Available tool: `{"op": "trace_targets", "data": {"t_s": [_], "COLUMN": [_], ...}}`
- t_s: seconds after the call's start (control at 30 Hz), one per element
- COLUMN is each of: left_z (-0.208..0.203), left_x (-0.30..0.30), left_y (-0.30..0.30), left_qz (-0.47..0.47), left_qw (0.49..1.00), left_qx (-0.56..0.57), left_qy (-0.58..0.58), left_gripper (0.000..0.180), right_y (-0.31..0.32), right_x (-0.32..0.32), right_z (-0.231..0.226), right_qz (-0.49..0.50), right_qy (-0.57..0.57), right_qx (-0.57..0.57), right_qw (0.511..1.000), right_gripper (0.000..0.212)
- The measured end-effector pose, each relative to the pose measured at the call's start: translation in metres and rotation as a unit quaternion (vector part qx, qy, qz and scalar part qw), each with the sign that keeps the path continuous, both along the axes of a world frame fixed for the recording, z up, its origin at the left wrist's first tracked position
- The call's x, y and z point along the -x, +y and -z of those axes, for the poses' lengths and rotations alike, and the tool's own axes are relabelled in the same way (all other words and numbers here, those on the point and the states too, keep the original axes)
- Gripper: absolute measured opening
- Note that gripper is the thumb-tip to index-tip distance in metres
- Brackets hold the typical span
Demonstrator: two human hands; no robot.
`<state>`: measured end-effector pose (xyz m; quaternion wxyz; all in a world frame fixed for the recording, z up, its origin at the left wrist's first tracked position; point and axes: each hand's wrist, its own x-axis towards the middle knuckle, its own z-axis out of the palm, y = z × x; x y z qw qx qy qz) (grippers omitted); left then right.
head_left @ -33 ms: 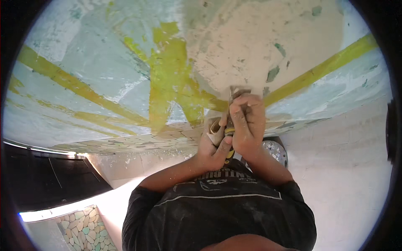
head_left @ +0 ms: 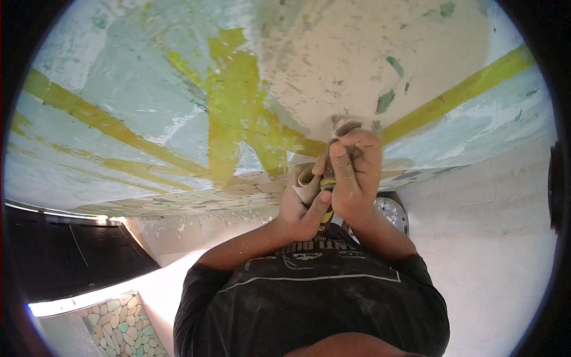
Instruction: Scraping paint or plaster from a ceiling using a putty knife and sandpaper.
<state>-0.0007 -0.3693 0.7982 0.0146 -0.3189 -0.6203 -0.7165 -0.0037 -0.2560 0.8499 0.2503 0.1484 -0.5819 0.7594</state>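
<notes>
A scraper with a yellow and black handle is held between my two hands, its dusty blade end pointing up toward the wall. My left hand is closed around the handle, with the thumb along it. A rolled brown sheet, which looks like sandpaper, is tucked in the same hand. My right hand is closed with curled fingers at the scraper's neck and blade. Those fingers hide part of the blade. Both hands are dusty, close to the patched wall, and I cannot tell whether the blade touches it.
Yellow-green bands cross the pale green wall around a large beige patch. Stone-patterned tiling runs along its lower edge. A pale speckled round-edged object stands behind my right forearm. Light flooring lies right, and a dark panel left.
My right hand and the blade end have shifted slightly to the right, and the blade looks more tilted. Both hands keep their grip.
</notes>
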Motion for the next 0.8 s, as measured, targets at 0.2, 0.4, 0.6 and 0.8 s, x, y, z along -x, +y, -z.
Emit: {"op": "trace_targets", "data": {"t_s": [0.2,0.4,0.6,0.8], "left_z": [-0.027,-0.032,-0.033,-0.043], "left_x": [0.000,0.008,0.025,0.028], "left_y": [0.008,0.033,0.047,0.047], "left_qz": [0.022,0.124,0.080,0.023], "left_qw": [0.994,0.992,0.989,0.991], "left_qx": [0.079,-0.014,0.024,0.057], "left_qy": [0.065,-0.031,0.121,0.121], "left_gripper": [0.058,0.059,0.057,0.056], "right_y": [0.021,0.034,0.053,0.053], "right_x": [-0.018,-0.018,-0.003,0.002], "right_z": [-0.014,-0.045,-0.052,-0.064], "right_qz": [0.123,-0.005,-0.030,-0.017], "right_qy": [-0.018,-0.100,-0.103,-0.083], "right_qx": [-0.029,0.083,-0.010,-0.046], "right_qw": [0.992,0.991,0.994,0.995], "right_gripper": [0.025,0.030,0.030,0.030]}}
